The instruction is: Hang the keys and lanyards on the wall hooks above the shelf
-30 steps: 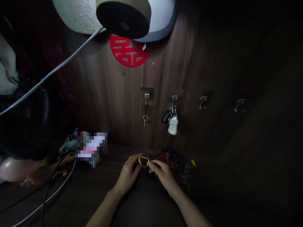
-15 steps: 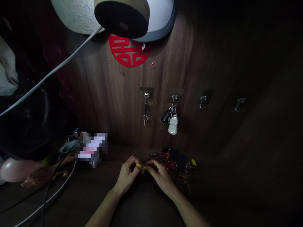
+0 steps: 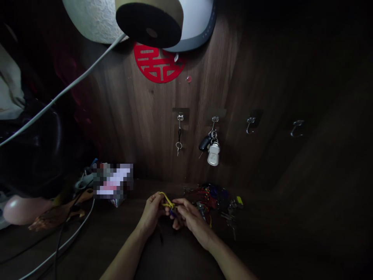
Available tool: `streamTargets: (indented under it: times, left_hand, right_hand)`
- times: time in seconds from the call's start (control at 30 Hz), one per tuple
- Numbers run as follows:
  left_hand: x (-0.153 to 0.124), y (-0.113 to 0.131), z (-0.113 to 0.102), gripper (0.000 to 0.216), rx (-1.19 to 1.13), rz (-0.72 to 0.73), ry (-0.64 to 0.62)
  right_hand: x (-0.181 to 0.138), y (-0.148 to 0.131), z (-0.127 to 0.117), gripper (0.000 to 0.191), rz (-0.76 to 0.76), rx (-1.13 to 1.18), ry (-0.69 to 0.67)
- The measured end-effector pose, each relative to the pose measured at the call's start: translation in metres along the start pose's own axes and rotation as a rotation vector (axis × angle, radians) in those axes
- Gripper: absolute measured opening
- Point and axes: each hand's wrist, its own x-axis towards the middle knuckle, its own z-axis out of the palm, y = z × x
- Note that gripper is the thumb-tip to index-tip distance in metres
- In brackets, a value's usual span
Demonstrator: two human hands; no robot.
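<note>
Pinched in the fingers of my left hand (image 3: 152, 213) is one side of a yellow cord (image 3: 168, 202), drawn into a loop. My right hand (image 3: 192, 217) grips the cord's other side, its fingers bent inward. Something small and dark blue hangs under the cord between the hands; its kind is too dim to make out. Just beyond my right hand lies a heap of keys (image 3: 215, 196) with red and dark cords and a yellow tag (image 3: 239, 200). Loose metal keys (image 3: 230, 221) spread at the heap's near side.
On the wood wall, a hook holds a key ring (image 3: 178, 145), another a bunch with a white fob (image 3: 213, 154); two bare hooks (image 3: 250, 125) follow rightward. Caps (image 3: 195, 23) hang above a red cutout (image 3: 159, 68). A white cable (image 3: 67, 88), balloon (image 3: 20, 210) and blurred box lie left.
The yellow cord has been opened into a longer, taller loop between my hands. My left hand has shifted slightly left, and the dark blue piece now shows beneath.
</note>
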Motion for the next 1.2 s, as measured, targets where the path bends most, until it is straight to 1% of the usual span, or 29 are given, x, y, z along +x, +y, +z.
streamTargets:
  times: [0.13, 0.23, 0.4, 0.53, 0.7, 0.87, 0.97, 1.07, 1.2]
  left_hand:
    - [0.002, 0.000, -0.002, 0.024, -0.054, -0.016, 0.033]
    - [0.005, -0.001, -0.004, 0.024, -0.081, -0.023, 0.054]
    - [0.008, -0.003, -0.008, 0.021, -0.110, -0.030, 0.073]
    - [0.008, -0.002, -0.009, 0.017, -0.129, -0.033, 0.072]
    - [0.006, -0.002, -0.010, 0.015, -0.150, -0.036, 0.061]
    - [0.006, -0.002, -0.010, 0.014, -0.165, -0.029, 0.067]
    - [0.007, -0.003, -0.010, 0.014, -0.166, -0.029, 0.064]
    - [0.007, -0.003, -0.010, 0.014, -0.161, -0.030, 0.059]
    - [0.006, -0.002, -0.009, 0.015, -0.154, -0.028, 0.056]
  right_hand:
    - [0.004, 0.004, -0.004, 0.045, -0.043, -0.112, 0.093]
    - [0.005, 0.004, -0.005, 0.039, -0.099, -0.182, 0.153]
    - [0.002, 0.000, -0.004, 0.031, -0.167, -0.276, 0.212]
    - [0.000, -0.002, -0.004, 0.035, -0.204, -0.351, 0.244]
    - [0.000, -0.002, -0.007, 0.039, -0.208, -0.321, 0.279]
    - [0.002, -0.002, -0.009, 0.034, -0.133, -0.193, 0.247]
    - [0.005, 0.004, -0.010, 0.034, -0.117, -0.167, 0.248]
    - [0.007, 0.010, -0.012, 0.031, -0.149, -0.260, 0.297]
    - [0.005, 0.011, -0.016, 0.023, -0.208, -0.482, 0.353]
